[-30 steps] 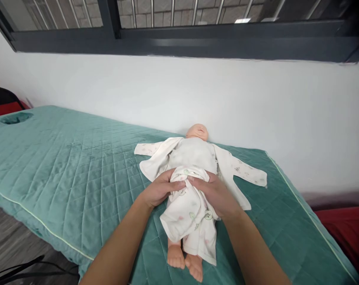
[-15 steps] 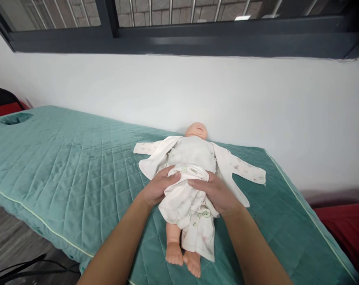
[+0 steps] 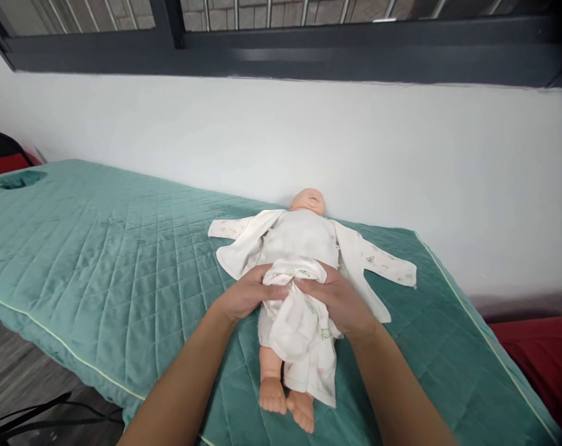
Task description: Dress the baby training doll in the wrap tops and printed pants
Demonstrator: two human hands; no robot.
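A baby doll (image 3: 307, 199) lies on its back, feet toward me, its upper body on an opened white jacket (image 3: 387, 261) with the sleeves spread. White printed baby pants (image 3: 311, 368) are bunched over its hips and cover most of one leg; the other lower leg is bare. On the left side, my left hand (image 3: 250, 291) is closed on the gathered cloth, thumb on top. My right hand (image 3: 341, 297) grips the same cloth from the right. The two thumbs nearly meet over the middle, and the fingers beneath the fabric are hidden.
A green quilted bed cover (image 3: 137, 248) spreads under the doll, with a face hole (image 3: 21, 179) at far left. Behind stands a white wall (image 3: 244, 136) below a dark window frame (image 3: 309, 52). Red cloth (image 3: 536, 350) shows at right, black straps (image 3: 44, 415) at lower left.
My thumbs have drawn closer together, and the pants' cloth is gathered tighter between them. The loose fold that hung to the left has shifted toward the middle. The doll stays in place.
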